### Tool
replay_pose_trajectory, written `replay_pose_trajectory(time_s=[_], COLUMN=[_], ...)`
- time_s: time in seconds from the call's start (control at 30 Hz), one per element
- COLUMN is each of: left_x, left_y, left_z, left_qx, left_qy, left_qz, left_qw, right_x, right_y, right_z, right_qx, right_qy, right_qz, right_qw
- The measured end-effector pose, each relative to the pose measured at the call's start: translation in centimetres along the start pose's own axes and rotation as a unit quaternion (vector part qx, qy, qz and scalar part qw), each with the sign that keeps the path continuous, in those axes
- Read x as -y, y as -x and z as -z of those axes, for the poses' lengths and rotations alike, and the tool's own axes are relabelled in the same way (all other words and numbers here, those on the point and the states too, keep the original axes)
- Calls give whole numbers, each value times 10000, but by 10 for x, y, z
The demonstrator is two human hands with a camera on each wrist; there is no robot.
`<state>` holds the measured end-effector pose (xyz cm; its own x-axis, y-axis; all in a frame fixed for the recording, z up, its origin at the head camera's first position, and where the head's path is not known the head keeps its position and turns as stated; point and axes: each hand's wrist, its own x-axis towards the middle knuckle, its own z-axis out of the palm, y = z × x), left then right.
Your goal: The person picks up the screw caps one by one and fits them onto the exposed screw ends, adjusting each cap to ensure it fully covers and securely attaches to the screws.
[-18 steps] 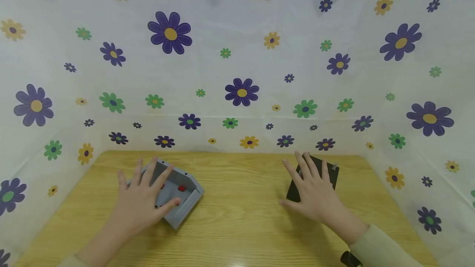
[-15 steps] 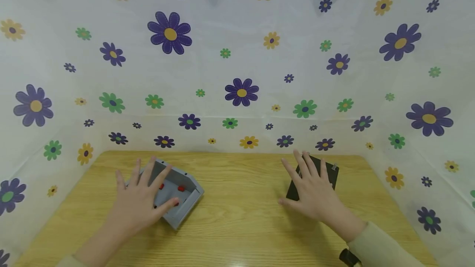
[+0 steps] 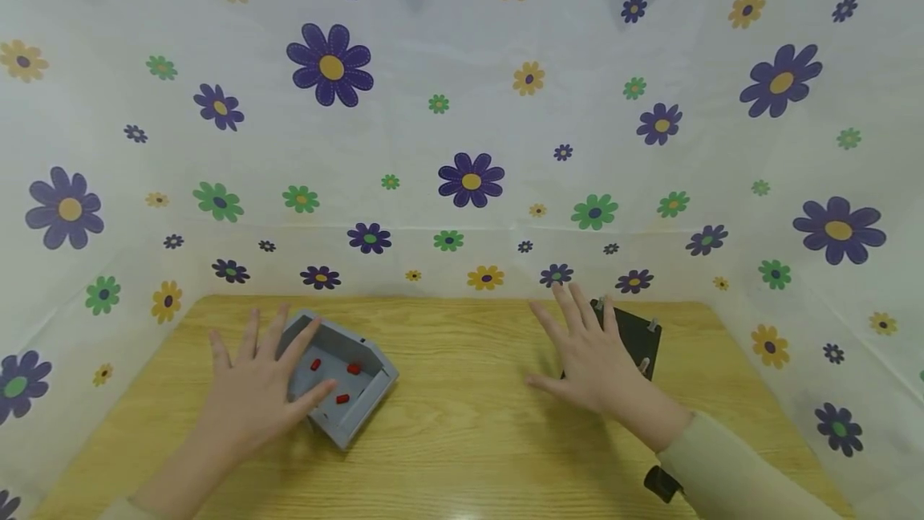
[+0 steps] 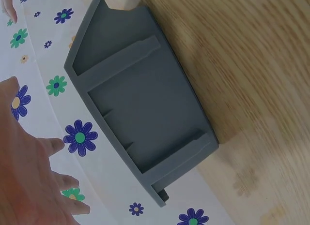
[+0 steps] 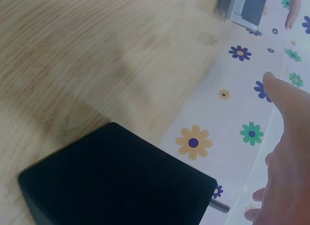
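A grey open box (image 3: 332,416) with slanted corners rests on the left of the table, several small red pieces lying on its floor. Over its left part hovers my left hand (image 3: 253,392), fingers spread and nothing held. The left wrist view shows the outer side of the grey box (image 4: 145,99), apart from the fingers. To the right lies a black box (image 3: 635,335) with small metal fittings at its corners. My right hand (image 3: 595,363) is spread above its left part, holding nothing. In the right wrist view a threaded screw (image 5: 219,205) sticks out beside the black box (image 5: 121,181).
Both things stand on a wood-grain table (image 3: 462,424). A white cloth with printed flowers (image 3: 469,103) hangs behind it and along both sides. A black band (image 3: 662,484) is on the right wrist.
Both spread hands have shifted slightly left, uncovering more of the grey box's inside and of the black box. Neither box has visibly moved.
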<state>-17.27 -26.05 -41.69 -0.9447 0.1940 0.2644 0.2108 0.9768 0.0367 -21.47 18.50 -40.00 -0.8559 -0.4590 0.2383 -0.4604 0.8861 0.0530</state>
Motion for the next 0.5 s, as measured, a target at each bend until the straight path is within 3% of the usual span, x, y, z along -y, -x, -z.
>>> replay_pose_trajectory(time_s=[0.5], left_x=[14], left_y=[2], left_z=[1], left_qx=[-55], left_qy=[61], left_qz=[184], left_qw=[9998], right_x=[24], right_y=[-22], right_z=[-4], right_qx=[65], right_qy=[-255], right_qz=[194], right_qw=[9995])
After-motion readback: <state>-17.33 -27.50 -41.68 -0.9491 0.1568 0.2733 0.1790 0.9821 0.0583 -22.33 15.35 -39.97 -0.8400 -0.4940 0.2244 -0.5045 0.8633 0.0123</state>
